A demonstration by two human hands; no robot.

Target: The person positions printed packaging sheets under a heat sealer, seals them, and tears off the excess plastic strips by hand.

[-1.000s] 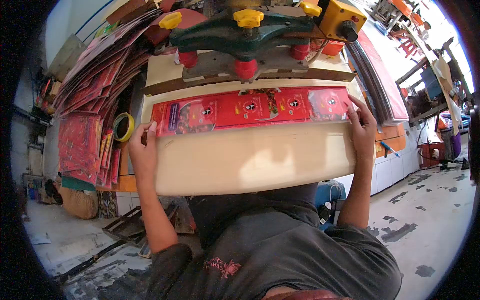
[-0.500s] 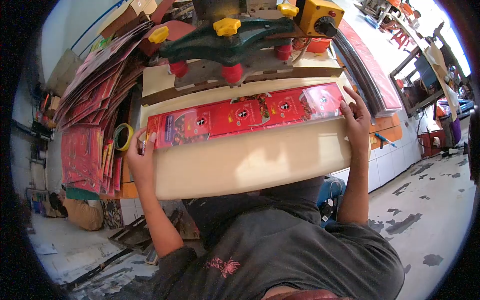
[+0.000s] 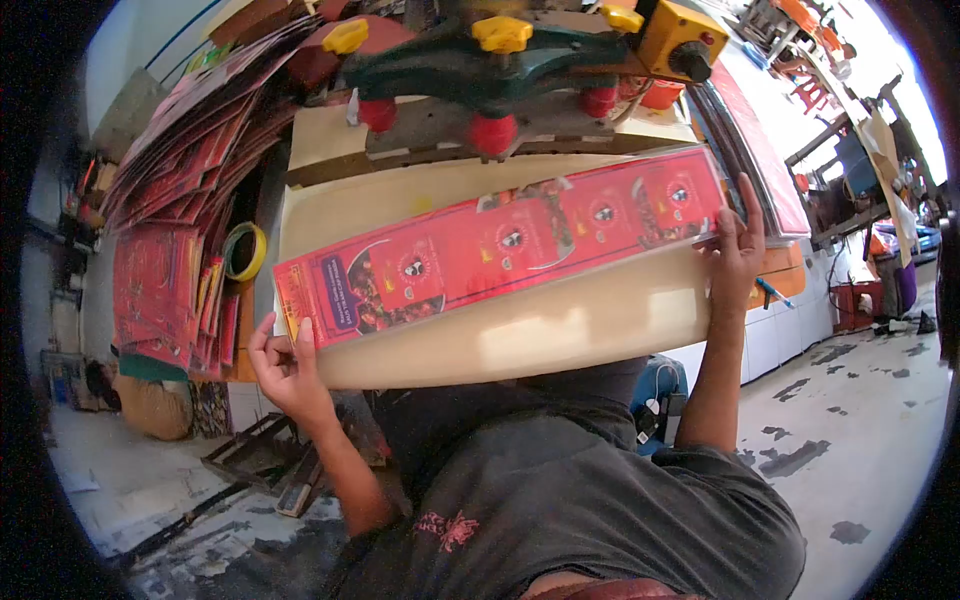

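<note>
A long red printed strip (image 3: 460,255) in shiny clear plastic slants above a cream padded board (image 3: 560,330), its right end farther away and its left end nearer me. My left hand (image 3: 292,370) pinches the strip's lower left corner, thumb on top. My right hand (image 3: 735,250) grips its right end, with the index finger sticking up past the edge. Beyond the strip stands a dark green press frame (image 3: 440,75) with yellow knobs (image 3: 502,35) and red fittings (image 3: 493,133) over a metal bar.
Stacked red printed sheets (image 3: 165,285) lean at the left, beside a yellow tape roll (image 3: 244,252). A yellow control box (image 3: 683,40) with a black dial is at the upper right. A blue pen (image 3: 775,292) lies near the right table edge. Long red plastic sheets (image 3: 765,165) lie behind my right hand.
The strip has come out from near the press bar toward me, its left end lower and more tilted. Both hands moved with it, the left one downward.
</note>
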